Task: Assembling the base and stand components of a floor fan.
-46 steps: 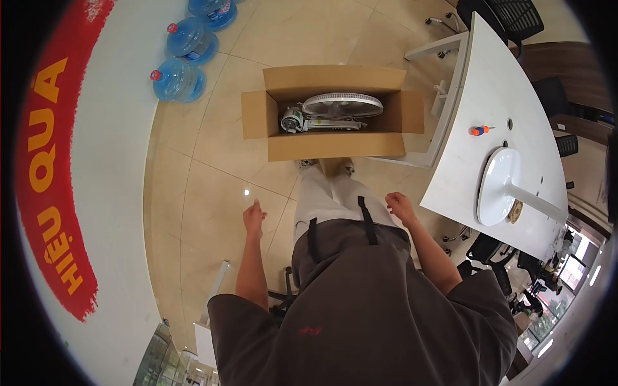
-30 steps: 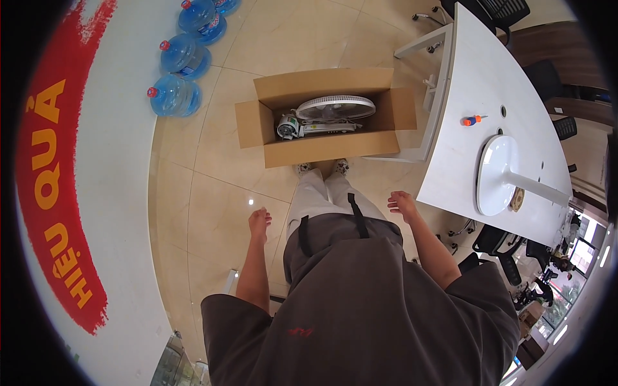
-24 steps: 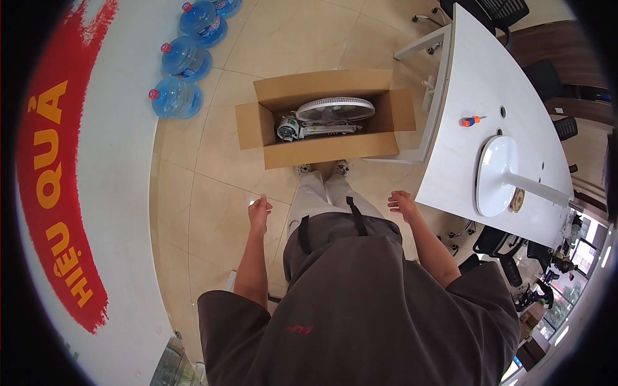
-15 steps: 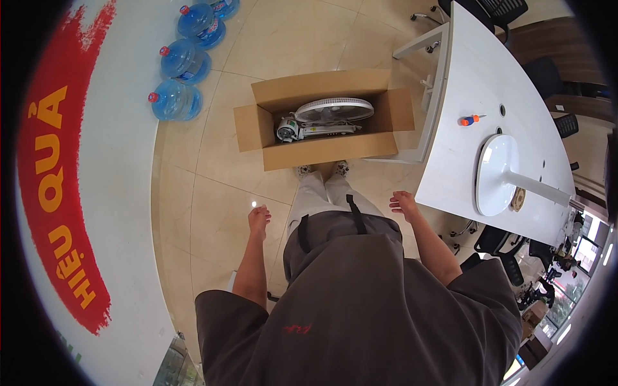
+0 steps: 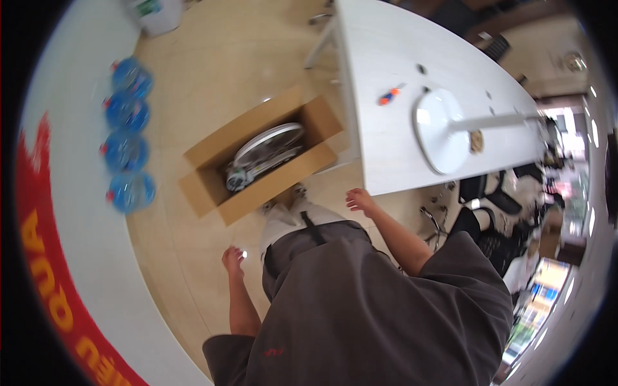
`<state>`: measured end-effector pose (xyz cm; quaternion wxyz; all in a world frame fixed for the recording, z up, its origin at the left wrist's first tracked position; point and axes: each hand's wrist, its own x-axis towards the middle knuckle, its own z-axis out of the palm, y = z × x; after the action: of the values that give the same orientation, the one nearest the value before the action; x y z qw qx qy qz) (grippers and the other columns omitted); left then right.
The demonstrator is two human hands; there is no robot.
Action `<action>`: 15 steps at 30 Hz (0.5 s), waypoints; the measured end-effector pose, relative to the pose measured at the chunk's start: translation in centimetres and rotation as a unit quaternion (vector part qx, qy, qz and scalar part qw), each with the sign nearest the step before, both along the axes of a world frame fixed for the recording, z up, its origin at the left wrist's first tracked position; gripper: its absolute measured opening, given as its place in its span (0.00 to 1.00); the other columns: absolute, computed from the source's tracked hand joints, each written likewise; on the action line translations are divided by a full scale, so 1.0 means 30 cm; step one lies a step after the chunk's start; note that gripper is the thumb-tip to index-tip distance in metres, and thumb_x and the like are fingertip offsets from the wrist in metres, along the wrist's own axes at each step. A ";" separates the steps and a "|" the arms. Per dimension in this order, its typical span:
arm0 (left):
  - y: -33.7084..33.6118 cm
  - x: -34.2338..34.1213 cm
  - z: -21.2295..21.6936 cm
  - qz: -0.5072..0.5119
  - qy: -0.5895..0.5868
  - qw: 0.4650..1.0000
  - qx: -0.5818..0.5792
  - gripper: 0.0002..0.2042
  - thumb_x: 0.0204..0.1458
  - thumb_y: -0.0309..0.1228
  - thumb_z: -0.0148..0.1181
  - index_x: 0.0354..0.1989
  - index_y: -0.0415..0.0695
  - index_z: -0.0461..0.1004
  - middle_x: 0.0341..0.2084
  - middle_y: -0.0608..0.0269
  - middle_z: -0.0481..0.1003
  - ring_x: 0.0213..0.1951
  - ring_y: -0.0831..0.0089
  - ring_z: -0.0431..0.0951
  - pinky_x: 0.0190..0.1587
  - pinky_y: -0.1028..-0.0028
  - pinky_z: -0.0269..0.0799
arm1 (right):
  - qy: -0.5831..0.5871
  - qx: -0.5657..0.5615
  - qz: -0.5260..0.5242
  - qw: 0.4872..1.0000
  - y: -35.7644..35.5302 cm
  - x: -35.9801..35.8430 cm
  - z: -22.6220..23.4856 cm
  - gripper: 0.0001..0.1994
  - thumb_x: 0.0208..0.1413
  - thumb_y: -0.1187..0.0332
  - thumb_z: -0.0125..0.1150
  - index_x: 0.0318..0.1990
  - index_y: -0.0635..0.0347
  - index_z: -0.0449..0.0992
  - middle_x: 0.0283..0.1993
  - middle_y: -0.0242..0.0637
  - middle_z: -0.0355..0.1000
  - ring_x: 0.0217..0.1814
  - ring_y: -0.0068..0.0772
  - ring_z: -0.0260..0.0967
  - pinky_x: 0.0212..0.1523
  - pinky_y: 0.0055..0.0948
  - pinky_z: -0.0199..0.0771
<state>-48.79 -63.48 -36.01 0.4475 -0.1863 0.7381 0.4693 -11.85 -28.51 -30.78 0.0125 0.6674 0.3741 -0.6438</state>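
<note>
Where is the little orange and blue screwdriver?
In the head view, the screwdriver lies on the white table in the upper middle, just left of the round white fan base and right of the open cardboard box.

An open cardboard box [image 5: 257, 161] sits on the floor just ahead of the person's feet, with a fan grille [image 5: 267, 145] inside. Water bottles [image 5: 127, 148] line up to its left. The bench [image 5: 412, 96] stands to the right, carrying a round fan base [image 5: 438, 132] and a screwdriver [image 5: 389, 96].

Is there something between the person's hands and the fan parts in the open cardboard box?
Nothing visible. The box is open on top, both hands hang empty, right hand, left hand. Only bare floor and the person's own legs lie between.
</note>
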 end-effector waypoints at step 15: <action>0.161 -0.024 -0.028 -0.110 -0.016 0.994 -0.021 0.12 0.57 0.42 0.56 0.38 0.46 0.70 0.30 0.65 0.72 0.32 0.71 0.73 0.34 0.70 0.68 | -0.085 0.453 -0.290 0.839 0.626 0.794 0.666 0.31 0.48 0.65 0.68 0.59 0.60 0.61 0.41 0.34 0.73 0.39 0.27 0.70 0.34 0.28 0.70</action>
<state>-49.52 -58.67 -36.84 0.5044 -0.1205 0.7565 0.3984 11.96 -9.73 -10.81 -0.4465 0.7285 0.4110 -0.3179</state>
